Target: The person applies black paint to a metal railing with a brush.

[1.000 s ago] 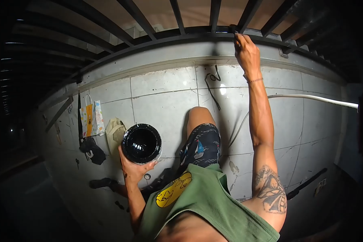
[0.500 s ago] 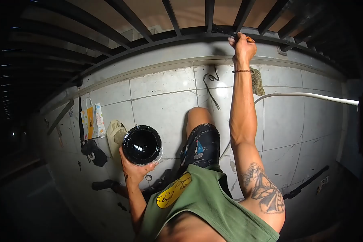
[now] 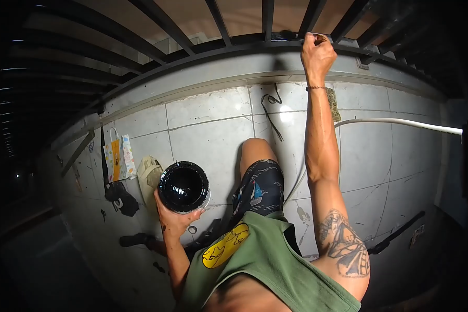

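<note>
My left hand [image 3: 176, 218] is wrapped round the lower side of a paint can [image 3: 206, 182], held upright at my left. Glossy black paint [image 3: 183, 190] lies inside it, and its rim is coated in black. At the far top, my right hand [image 3: 318, 56] is closed on a paintbrush [image 3: 287, 36], mostly hidden by the fingers and hard to see against the dark metal. The brush is at the lower rail of a black metal railing [image 3: 244, 40], pointing left between the upright bars.
Pale tiles [image 3: 208, 127] cover the floor. A dark cord [image 3: 269, 117] lies below the railing, with a patterned cloth [image 3: 332, 104] and white hose [image 3: 400, 121] to the right. At left are a paper bag [image 3: 120, 158], beige bag [image 3: 150, 174] and black cloth [image 3: 122, 198].
My right hand has moved slightly right and up along the rail, turning so that the orange part of the brush handle is less visible. My left hand and the can stay in place.
</note>
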Tool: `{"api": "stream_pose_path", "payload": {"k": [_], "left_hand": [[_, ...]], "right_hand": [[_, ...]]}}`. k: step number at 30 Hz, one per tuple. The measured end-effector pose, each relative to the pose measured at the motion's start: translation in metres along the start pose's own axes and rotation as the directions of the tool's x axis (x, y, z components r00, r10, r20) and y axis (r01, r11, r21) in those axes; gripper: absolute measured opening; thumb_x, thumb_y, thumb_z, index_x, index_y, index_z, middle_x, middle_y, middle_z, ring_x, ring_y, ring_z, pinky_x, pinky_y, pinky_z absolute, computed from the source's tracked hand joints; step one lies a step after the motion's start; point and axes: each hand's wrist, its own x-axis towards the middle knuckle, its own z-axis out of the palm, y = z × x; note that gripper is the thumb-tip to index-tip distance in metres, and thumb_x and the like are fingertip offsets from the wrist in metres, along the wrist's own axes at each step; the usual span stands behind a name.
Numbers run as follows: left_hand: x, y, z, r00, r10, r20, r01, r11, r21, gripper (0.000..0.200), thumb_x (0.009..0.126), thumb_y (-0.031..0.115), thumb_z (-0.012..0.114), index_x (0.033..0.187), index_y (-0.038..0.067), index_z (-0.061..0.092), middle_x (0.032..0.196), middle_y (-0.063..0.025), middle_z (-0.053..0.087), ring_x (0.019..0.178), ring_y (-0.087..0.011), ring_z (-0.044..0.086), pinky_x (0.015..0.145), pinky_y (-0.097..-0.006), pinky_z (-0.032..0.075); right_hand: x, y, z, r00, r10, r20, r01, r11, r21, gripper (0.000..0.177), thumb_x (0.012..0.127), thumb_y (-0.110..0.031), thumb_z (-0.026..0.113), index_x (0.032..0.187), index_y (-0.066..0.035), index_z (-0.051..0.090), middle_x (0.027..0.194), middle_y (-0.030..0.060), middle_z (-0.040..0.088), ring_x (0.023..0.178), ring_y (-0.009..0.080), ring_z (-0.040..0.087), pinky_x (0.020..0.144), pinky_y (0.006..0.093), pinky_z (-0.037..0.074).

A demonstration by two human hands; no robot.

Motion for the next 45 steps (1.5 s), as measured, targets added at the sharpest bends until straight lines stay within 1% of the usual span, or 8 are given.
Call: {"api": "stream_pose_path", "payload": {"k": [10,14,19,24,30,35,42,45], "left_hand": [[-0.001,0.000,-0.001,0.999,-0.034,0.000,0.034,0.991,-0.130,0.100,0.045,0.025,0.091,0.124,-0.001,0.036,0.112,-0.0159,0.054,0.099,-0.0270,0.058,0.084,-0.0371,0.048],[-0.001,-0.007,0.000,1.000,0.010,-0.005,-0.011,1.000,-0.009,0.100,0.043,0.024,0.091,0.124,0.001,0.037,0.112,-0.0154,0.054,0.099,-0.0272,0.058,0.084,-0.0373,0.048],[-0.004,-0.008,0.000,1.000,0.022,-0.001,-0.022,0.999,-0.032,0.100,0.043,0.023,0.091,0.124,0.001,0.037,0.111,-0.0151,0.054,0.099,-0.0268,0.057,0.085,-0.0375,0.048],[-0.002,-0.011,-0.002,1.000,0.016,-0.007,-0.016,1.000,-0.011,0.100,0.043,0.022,0.091,0.124,0.001,0.037,0.111,-0.0150,0.054,0.099,-0.0269,0.057,0.086,-0.0372,0.048],[0.003,-0.003,0.001,1.000,0.022,0.009,-0.022,0.998,-0.061,0.100,0.043,0.024,0.091,0.124,0.001,0.037,0.113,-0.0154,0.053,0.101,-0.0272,0.056,0.086,-0.0372,0.047],[0.002,-0.012,0.001,1.000,0.024,0.007,-0.024,1.000,-0.012,0.102,0.044,0.027,0.091,0.126,0.000,0.036,0.113,-0.0155,0.053,0.101,-0.0277,0.056,0.086,-0.0380,0.047],[0.008,-0.014,0.008,1.000,0.014,0.020,-0.014,0.999,-0.031,0.102,0.044,0.028,0.091,0.125,-0.001,0.036,0.111,-0.0164,0.054,0.099,-0.0278,0.056,0.087,-0.0380,0.047],[0.019,-0.006,0.026,0.998,-0.011,0.069,0.022,0.985,-0.168,0.096,0.045,0.021,0.091,0.122,0.000,0.037,0.109,-0.0163,0.055,0.098,-0.0269,0.057,0.086,-0.0371,0.047]], "right_hand": [[0.004,0.006,-0.007,0.998,0.040,-0.038,-0.042,0.997,-0.068,0.028,0.077,-0.025,0.061,0.073,0.003,0.064,0.071,0.0231,0.063,0.065,0.0382,0.063,0.060,0.0395,0.050],[-0.010,0.005,-0.009,0.923,-0.369,-0.108,0.365,0.929,-0.056,0.015,0.077,-0.016,0.065,0.085,-0.003,0.065,0.075,0.0177,0.065,0.064,0.0333,0.064,0.056,0.0387,0.051],[-0.042,0.002,0.006,0.765,-0.476,0.434,0.613,0.745,-0.262,0.012,0.079,-0.012,0.059,0.090,-0.008,0.055,0.080,0.0108,0.058,0.072,0.0283,0.063,0.060,0.0393,0.052],[-0.040,0.006,-0.008,0.875,-0.460,0.149,0.464,0.886,0.005,0.026,0.075,-0.011,0.066,0.099,-0.008,0.058,0.084,0.0106,0.061,0.074,0.0309,0.063,0.060,0.0395,0.052],[-0.042,0.016,-0.013,0.756,-0.477,0.448,0.623,0.736,-0.267,0.016,0.084,-0.017,0.056,0.097,-0.006,0.056,0.079,0.0101,0.058,0.071,0.0274,0.062,0.058,0.0395,0.051],[-0.066,0.005,-0.032,0.800,-0.547,0.248,0.596,0.774,-0.214,0.022,0.082,-0.015,0.058,0.102,-0.006,0.058,0.093,0.0107,0.063,0.077,0.0274,0.064,0.064,0.0354,0.053],[-0.058,0.017,-0.048,0.831,-0.446,0.333,0.514,0.844,-0.152,0.031,0.076,-0.009,0.066,0.106,-0.005,0.059,0.091,0.0121,0.065,0.078,0.0306,0.064,0.065,0.0367,0.052],[-0.071,-0.018,-0.092,0.924,-0.374,0.079,0.369,0.927,0.073,0.016,0.078,-0.006,0.068,0.094,-0.002,0.065,0.080,0.0131,0.066,0.069,0.0273,0.065,0.062,0.0315,0.051]]}}
